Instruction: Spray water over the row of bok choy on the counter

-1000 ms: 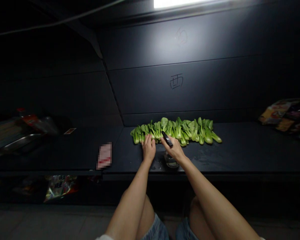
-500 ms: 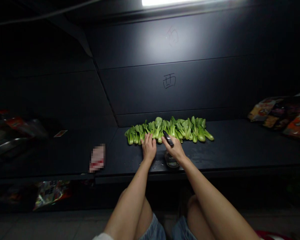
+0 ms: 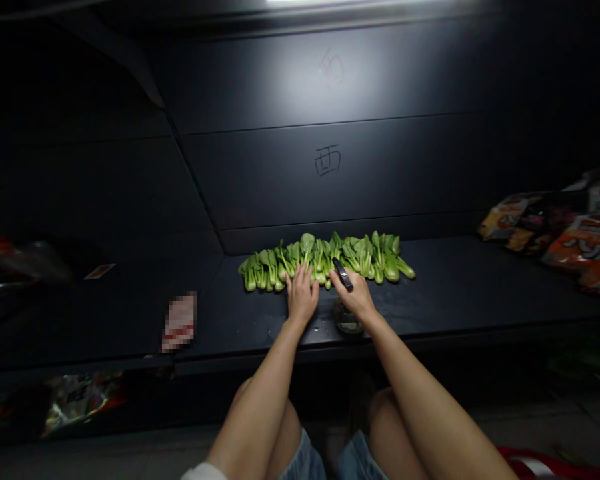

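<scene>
A row of green bok choy (image 3: 325, 260) lies on a dark shelf (image 3: 455, 300) against the back panel. My left hand (image 3: 301, 293) rests flat with fingers spread, its fingertips touching the stems near the row's middle. My right hand (image 3: 354, 298) is closed around a small black object (image 3: 343, 273) with a light tip, held just in front of the greens. A small clear glass jar (image 3: 347, 322) stands on the shelf under my right wrist.
Colourful snack packets (image 3: 570, 233) lie piled at the far right of the shelf. A blurred tag (image 3: 179, 321) hangs at the shelf's front edge, left of my hands. A small card (image 3: 99, 271) and dim packets sit on the left shelf, more packets (image 3: 80, 400) below.
The view has swung right, so everything has drifted left in the picture. My left hand has spread its fingers wider on the stems. My right hand keeps hold of the black object.
</scene>
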Motion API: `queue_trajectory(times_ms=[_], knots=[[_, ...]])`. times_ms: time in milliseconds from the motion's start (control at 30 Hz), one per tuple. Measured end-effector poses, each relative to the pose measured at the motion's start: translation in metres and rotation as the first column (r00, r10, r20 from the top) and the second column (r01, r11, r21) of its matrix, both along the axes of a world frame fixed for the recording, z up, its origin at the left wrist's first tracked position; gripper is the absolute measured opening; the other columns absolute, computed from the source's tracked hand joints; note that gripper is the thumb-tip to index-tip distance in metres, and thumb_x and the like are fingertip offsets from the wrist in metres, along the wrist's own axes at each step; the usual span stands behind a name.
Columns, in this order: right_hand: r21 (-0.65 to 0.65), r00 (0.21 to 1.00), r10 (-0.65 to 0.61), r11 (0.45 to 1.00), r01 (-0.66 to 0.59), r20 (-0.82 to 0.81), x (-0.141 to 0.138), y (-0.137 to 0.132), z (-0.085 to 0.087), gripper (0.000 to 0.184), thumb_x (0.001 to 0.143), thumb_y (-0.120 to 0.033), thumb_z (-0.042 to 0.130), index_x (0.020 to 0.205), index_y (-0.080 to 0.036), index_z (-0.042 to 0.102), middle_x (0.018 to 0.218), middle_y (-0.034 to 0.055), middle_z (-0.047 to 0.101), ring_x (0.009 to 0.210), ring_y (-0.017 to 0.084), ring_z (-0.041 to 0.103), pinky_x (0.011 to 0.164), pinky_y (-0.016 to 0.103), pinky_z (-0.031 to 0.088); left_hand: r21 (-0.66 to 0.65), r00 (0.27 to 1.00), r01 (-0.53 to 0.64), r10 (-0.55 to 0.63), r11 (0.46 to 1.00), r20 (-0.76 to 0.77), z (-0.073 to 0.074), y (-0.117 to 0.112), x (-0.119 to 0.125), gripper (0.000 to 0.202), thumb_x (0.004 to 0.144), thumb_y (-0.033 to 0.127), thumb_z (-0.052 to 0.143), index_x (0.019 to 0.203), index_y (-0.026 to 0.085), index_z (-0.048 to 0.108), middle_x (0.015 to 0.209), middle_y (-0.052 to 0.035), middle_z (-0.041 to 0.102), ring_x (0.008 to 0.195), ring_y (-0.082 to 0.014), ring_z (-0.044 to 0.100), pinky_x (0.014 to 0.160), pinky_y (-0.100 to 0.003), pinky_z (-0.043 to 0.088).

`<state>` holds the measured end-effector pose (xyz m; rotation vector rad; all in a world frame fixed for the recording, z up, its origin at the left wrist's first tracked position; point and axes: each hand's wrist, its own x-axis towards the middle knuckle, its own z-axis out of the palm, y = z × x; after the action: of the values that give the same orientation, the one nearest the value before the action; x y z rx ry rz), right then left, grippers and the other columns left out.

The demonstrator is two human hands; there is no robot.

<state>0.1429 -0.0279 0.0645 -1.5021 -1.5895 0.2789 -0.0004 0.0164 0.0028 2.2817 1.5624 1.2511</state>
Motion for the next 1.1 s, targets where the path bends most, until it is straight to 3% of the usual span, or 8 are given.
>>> queue_trajectory(times_ms=[333,567,733,867,1000,1100], knots=[[-0.035,0.996,-0.079,0.996,0.077,-0.037,0.035,-0.001,-0.001,0.045,0.088,-0.054,0.042,0.070,-0.018,0.061,0.067,0.0067,0.065,0.064,0.020,0.061,0.061,0.028,0.040,0.033,0.996,0.065,-0.064,0.997,-0.055,0.008,0.008,0.018,0.042,0.092,0.028,0.051,0.133,0.020,0.054,0.143,-0.0146,0.052,0.140,-0.0280,0.039,0.120,-0.059,0.013],[-0.023,1.000,0.015,1.000,-0.015,0.000,0.041,0.003,-0.001,0.042,0.087,-0.054,0.044,0.069,-0.019,0.059,0.068,0.0051,0.065,0.063,0.018,0.058,0.060,0.027,0.041,0.028,0.978,0.096,-0.089,0.995,-0.188,0.018,0.029,0.042,0.056,0.085,0.042,0.062,0.135,0.019,0.053,0.141,-0.0179,0.051,0.130,-0.0316,0.048,0.112,-0.050,0.033],[-0.042,0.997,0.062,0.997,-0.064,-0.039,0.042,0.007,-0.001,0.040,0.086,-0.053,0.044,0.070,-0.020,0.058,0.068,0.0059,0.064,0.064,0.019,0.059,0.060,0.029,0.042,-0.023,0.962,0.121,-0.123,0.992,-0.243,0.026,0.041,0.046,0.047,0.088,0.029,0.057,0.135,0.025,0.055,0.124,-0.0141,0.059,0.114,-0.0277,0.057,0.100,-0.040,0.044],[-0.065,0.996,0.070,0.995,-0.073,-0.056,0.044,0.008,-0.001,0.042,0.086,-0.055,0.044,0.070,-0.019,0.059,0.068,0.0062,0.065,0.065,0.020,0.060,0.060,0.028,0.042,-0.085,0.990,0.038,-0.049,0.996,-0.133,0.028,0.051,0.040,0.044,0.090,0.016,0.047,0.132,0.019,0.058,0.107,-0.0123,0.065,0.101,-0.0230,0.062,0.094,-0.034,0.047],[-0.078,0.997,0.047,0.996,-0.051,-0.054,0.044,0.006,0.001,0.042,0.086,-0.055,0.043,0.071,-0.019,0.060,0.068,0.0062,0.065,0.065,0.020,0.061,0.060,0.028,0.041,-0.105,0.995,-0.028,0.038,0.994,0.090,0.026,0.056,0.036,0.038,0.090,0.020,0.051,0.126,0.015,0.062,0.109,-0.0120,0.068,0.102,-0.0220,0.063,0.096,-0.032,0.046],[-0.073,0.998,0.027,0.997,-0.032,-0.064,0.043,0.004,0.001,0.042,0.086,-0.054,0.043,0.072,-0.019,0.061,0.069,0.0066,0.065,0.066,0.020,0.061,0.062,0.028,0.041,-0.104,0.992,-0.052,0.063,0.993,0.113,0.023,0.052,0.039,0.036,0.092,0.026,0.051,0.124,0.015,0.064,0.109,-0.0125,0.068,0.103,-0.0236,0.063,0.097,-0.034,0.046]])
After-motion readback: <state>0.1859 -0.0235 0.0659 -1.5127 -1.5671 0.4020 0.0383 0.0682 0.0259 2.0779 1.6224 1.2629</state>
